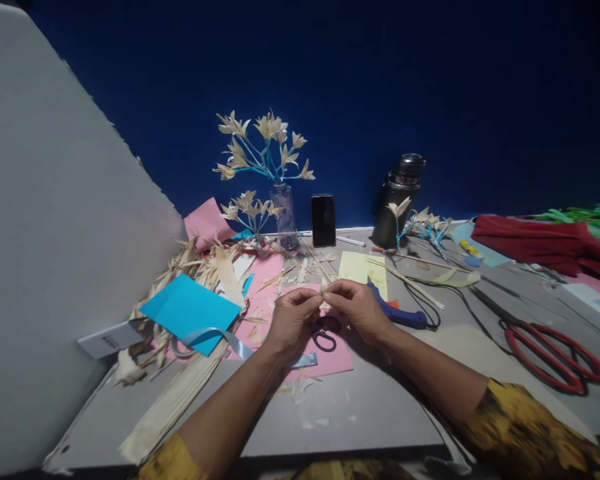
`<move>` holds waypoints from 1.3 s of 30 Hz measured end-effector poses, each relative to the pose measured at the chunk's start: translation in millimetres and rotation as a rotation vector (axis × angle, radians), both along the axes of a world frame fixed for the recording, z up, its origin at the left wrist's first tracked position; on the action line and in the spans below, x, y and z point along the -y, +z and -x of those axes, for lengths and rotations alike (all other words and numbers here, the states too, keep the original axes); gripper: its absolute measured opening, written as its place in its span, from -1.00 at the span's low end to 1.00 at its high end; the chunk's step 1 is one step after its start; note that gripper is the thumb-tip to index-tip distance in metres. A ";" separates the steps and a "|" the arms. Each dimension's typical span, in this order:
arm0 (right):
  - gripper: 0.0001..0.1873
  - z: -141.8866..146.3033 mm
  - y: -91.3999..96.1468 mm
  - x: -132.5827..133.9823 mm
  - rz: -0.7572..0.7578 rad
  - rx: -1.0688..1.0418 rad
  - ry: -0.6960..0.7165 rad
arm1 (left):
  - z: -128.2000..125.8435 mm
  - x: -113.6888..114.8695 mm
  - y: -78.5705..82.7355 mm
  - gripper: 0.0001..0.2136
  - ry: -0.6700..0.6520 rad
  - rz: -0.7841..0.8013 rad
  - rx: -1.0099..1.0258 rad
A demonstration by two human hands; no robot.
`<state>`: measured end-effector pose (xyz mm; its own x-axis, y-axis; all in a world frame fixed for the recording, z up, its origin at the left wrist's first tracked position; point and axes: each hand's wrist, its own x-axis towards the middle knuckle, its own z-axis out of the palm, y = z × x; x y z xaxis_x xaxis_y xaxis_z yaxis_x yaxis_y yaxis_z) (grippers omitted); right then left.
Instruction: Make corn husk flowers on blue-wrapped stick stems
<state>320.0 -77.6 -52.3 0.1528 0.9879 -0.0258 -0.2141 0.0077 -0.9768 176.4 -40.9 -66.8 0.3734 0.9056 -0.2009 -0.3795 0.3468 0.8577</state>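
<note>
My left hand (293, 319) and my right hand (357, 308) meet at the middle of the table, each closed in a pinch. Between the fingertips is a thin stick (314, 259) with a small pale husk piece at its near end; the fingers partly cover it. Under the hands lie small scissors (325, 341) with dark handles, on pink paper (337, 363). A blue glue gun (400, 315) rests just right of my right hand. Left of my left hand, a light-blue ribbon (240, 347) trails across a blue sheet (190, 310).
Husk flowers (267, 143) stand in a glass vase (284, 217) at the back. Nearby are a phone (323, 221) and a dark flask (399, 207). Large red-handled scissors (555, 357) lie right, before a red cloth (540, 243). Dried husks (175, 393) pile up left, beside a pale panel (70, 200).
</note>
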 end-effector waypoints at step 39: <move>-0.80 -0.2 -8.3 -1.9 -0.151 0.200 -0.056 | -2.7 3.4 -3.3 -0.79 0.047 -0.092 -0.048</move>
<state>320.2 -75.7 -60.6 0.1944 0.9682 0.1577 -0.0121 0.1631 -0.9865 179.1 -44.3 -70.1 0.3219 0.9375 -0.1324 -0.3518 0.2482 0.9026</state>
